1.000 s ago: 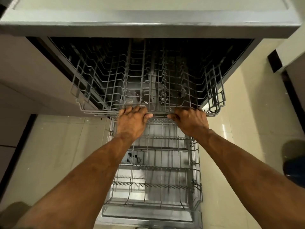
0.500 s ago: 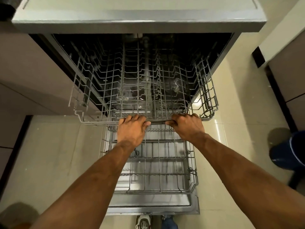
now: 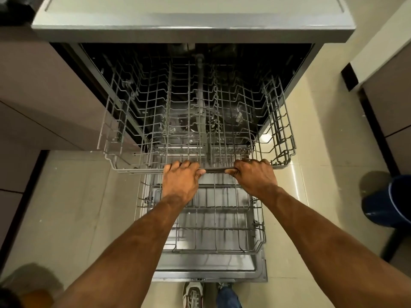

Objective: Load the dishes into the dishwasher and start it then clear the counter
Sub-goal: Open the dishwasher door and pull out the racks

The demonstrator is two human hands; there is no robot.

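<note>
The dishwasher [image 3: 193,30] stands open below me, its door [image 3: 209,274] folded down flat over the floor. The grey wire upper rack [image 3: 124,134] is pulled partly out and holds no dishes. My left hand [image 3: 180,181] and my right hand [image 3: 255,176] both grip the rack's front bar [image 3: 214,170], a short gap between them. Under my arms the lower rack [image 3: 222,230] sits out over the door, also without dishes.
Brown cabinet fronts [image 3: 40,103] flank the dishwasher on the left, more cabinets [image 3: 391,103] on the right. A dark blue bin [image 3: 389,201] stands on the tiled floor at right. My shoes [image 3: 192,294] show just in front of the door's edge.
The upper rack has slid out toward me, with both hands staying on its front bar. My view has pulled back, and my shoes and more of the blue bin have come into sight.
</note>
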